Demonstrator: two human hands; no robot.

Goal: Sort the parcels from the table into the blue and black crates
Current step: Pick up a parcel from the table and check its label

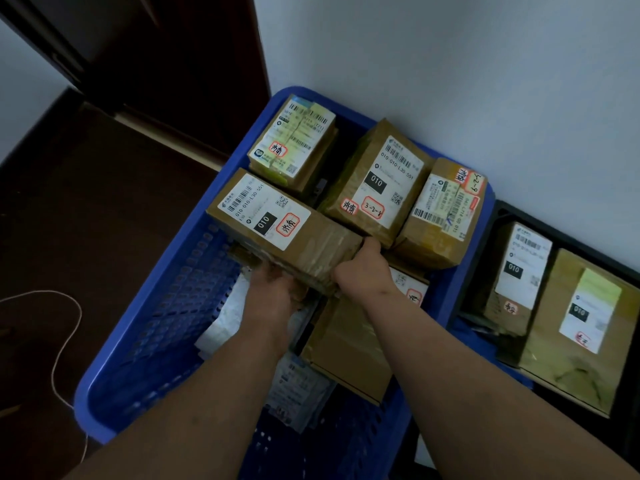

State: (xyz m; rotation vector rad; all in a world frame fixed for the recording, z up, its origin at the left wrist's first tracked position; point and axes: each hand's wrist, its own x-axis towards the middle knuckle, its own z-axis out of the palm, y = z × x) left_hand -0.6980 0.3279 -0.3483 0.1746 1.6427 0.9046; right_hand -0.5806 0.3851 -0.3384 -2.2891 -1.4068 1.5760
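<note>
The left hand (277, 285) and right hand (363, 268) grip a brown taped cardboard parcel (287, 226), fingers curled round its near edge. It sits over the blue perforated plastic crate (156, 323).

I'm facing a plain white wall (450, 57) | dark wood door (166, 64) standing at left | dark floor (86, 209) | thin white cord (65, 327) lying looped | light's dim

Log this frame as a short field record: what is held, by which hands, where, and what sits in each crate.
held item: cardboard parcel with white label marked 010
left hand: grips the parcel's near underside
right hand: grips the parcel's right end
location: over the blue crate
blue crate contents: several labelled cardboard parcels, white mailer bags beneath
black crate contents: two labelled parcels visible
setting: crates against a white wall
</note>
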